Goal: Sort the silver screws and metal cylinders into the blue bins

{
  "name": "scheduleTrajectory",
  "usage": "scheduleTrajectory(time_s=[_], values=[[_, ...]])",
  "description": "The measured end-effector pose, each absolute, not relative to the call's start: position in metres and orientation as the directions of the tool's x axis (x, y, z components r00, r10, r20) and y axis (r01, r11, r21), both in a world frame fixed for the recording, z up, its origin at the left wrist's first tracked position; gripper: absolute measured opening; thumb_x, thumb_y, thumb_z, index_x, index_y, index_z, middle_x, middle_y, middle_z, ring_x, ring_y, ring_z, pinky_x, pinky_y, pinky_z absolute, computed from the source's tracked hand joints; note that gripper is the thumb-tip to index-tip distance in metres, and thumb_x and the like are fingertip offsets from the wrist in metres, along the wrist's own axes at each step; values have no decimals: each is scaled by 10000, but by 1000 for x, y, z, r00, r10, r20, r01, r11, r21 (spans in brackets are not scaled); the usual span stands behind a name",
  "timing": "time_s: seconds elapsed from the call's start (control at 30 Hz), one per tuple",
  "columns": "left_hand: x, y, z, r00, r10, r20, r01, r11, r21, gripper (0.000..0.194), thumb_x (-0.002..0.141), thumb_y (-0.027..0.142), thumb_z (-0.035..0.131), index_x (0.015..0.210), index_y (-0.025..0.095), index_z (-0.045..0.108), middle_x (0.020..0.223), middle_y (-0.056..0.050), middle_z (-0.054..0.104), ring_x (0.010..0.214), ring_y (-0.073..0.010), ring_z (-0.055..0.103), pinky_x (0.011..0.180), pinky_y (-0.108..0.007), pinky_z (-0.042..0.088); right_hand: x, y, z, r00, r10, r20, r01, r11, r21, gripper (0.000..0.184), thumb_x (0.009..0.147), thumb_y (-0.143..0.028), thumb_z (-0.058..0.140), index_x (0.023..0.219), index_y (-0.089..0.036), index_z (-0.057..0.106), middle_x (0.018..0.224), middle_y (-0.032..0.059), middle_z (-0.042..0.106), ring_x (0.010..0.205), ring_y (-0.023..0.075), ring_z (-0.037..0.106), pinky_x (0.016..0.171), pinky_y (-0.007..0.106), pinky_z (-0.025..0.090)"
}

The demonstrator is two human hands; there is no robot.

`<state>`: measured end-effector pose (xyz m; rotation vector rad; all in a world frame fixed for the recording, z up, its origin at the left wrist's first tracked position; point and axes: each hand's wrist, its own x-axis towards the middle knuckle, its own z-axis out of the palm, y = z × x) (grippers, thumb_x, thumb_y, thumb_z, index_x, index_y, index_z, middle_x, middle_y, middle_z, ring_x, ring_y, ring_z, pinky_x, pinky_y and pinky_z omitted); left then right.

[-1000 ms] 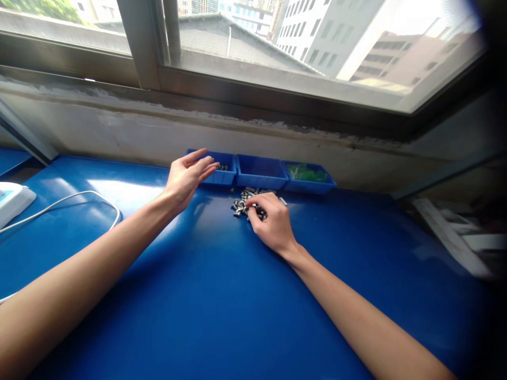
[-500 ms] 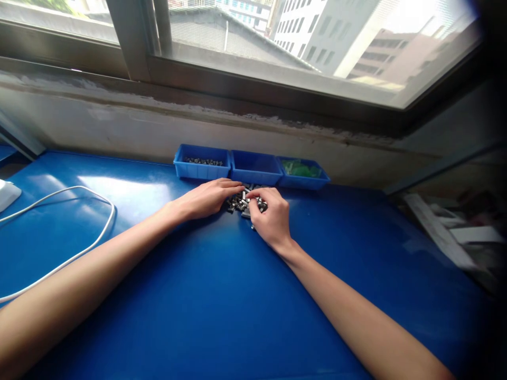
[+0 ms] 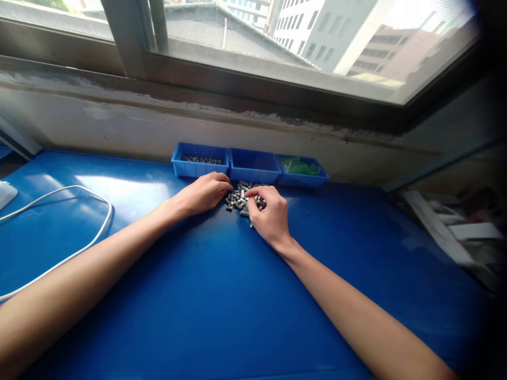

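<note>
A pile of small grey metal cylinders (image 3: 236,199) lies on the blue table (image 3: 222,295), just in front of three blue bins. My left hand (image 3: 204,193) rests at the pile's left edge with its fingers curled in; what they hold is hidden. My right hand (image 3: 270,215) covers the pile's right side, thumb and fingers pinched on one of the metal pieces. The left bin (image 3: 198,170) holds several of the same small dark pieces. Nothing shows inside the middle bin (image 3: 256,176). Green items lie in the right bin (image 3: 306,181).
A white cable (image 3: 85,248) loops over the table's left part, leading to a white device (image 3: 5,193) at the left edge. The wall and window sill rise right behind the bins. Pale clutter (image 3: 455,232) lies beyond the table's right edge.
My left hand came down from beside the left bin to the pile and curled its fingers. The right hand stayed pinching at the pile. The view shifted slightly.
</note>
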<state>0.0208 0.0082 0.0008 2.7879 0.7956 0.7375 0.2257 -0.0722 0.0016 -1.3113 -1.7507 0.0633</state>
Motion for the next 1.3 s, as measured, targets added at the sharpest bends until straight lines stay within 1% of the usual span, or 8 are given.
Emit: scheduleTrajectory(time_s=[0.23, 0.33, 0.43, 0.53, 0.73, 0.9, 1.07, 1.3], values=[[19, 7, 6, 701, 609, 370, 496, -790, 360, 211, 964, 200, 514, 1016, 181, 717, 1005, -71, 692, 917, -211, 662, 832, -314, 511, 225, -73, 3, -20, 794, 607, 737, 422, -528, 189, 820, -89, 561, 773, -236, 668, 827, 22, 740, 855, 231, 658, 804, 363, 514], [19, 5, 7, 700, 614, 365, 503, -786, 359, 208, 965, 216, 513, 1067, 196, 693, 984, -64, 671, 902, -208, 652, 808, -306, 504, 225, -73, 3, -28, 790, 612, 732, 433, -526, 193, 819, -82, 560, 772, -236, 665, 824, 20, 737, 849, 226, 656, 800, 360, 513], [20, 3, 6, 708, 608, 360, 494, -790, 363, 272, 977, 224, 493, 1186, 213, 667, 1041, -74, 666, 955, -219, 651, 839, -313, 507, 225, -72, 3, -32, 785, 619, 734, 439, -518, 190, 819, -80, 564, 773, -234, 665, 826, 17, 736, 842, 221, 655, 796, 357, 512], [21, 3, 6, 717, 594, 365, 459, -796, 395, 291, 980, 225, 495, 1214, 215, 668, 1084, -82, 667, 985, -220, 654, 873, -320, 509, 226, -71, 2, -35, 786, 617, 738, 437, -515, 181, 817, -85, 573, 778, -234, 668, 830, 16, 737, 840, 221, 657, 798, 357, 513], [21, 5, 9, 647, 643, 409, 407, -745, 528, 278, 919, 239, 612, 1154, 148, 729, 964, -82, 720, 812, -173, 679, 765, -274, 532, 225, -72, 4, -37, 793, 609, 736, 434, -520, 183, 819, -88, 567, 773, -234, 667, 826, 20, 738, 840, 224, 659, 798, 361, 515], [18, 3, 14, 525, 774, 353, 398, -590, 702, 280, 807, 312, 754, 1016, 130, 792, 893, -84, 779, 766, -185, 718, 771, -286, 565, 225, -73, 4, -32, 800, 599, 729, 428, -534, 185, 821, -89, 565, 773, -234, 669, 831, 22, 740, 847, 225, 662, 803, 362, 516], [14, -5, 25, 454, 878, 149, 223, -274, 936, 395, 738, 458, 834, 959, 132, 803, 922, -94, 798, 878, -225, 746, 831, -296, 580, 225, -73, 4, -33, 801, 598, 727, 430, -535, 182, 823, -94, 561, 779, -231, 673, 835, 23, 742, 848, 223, 659, 806, 359, 513], [12, -13, 35, 527, 848, 62, 5, -76, 997, 435, 770, 520, 815, 977, 143, 745, 885, -100, 781, 767, -164, 714, 778, -309, 581, 225, -72, 4, -39, 799, 601, 731, 433, -528, 179, 821, -96, 566, 784, -235, 672, 836, 23, 743, 848, 226, 663, 826, 365, 515]])
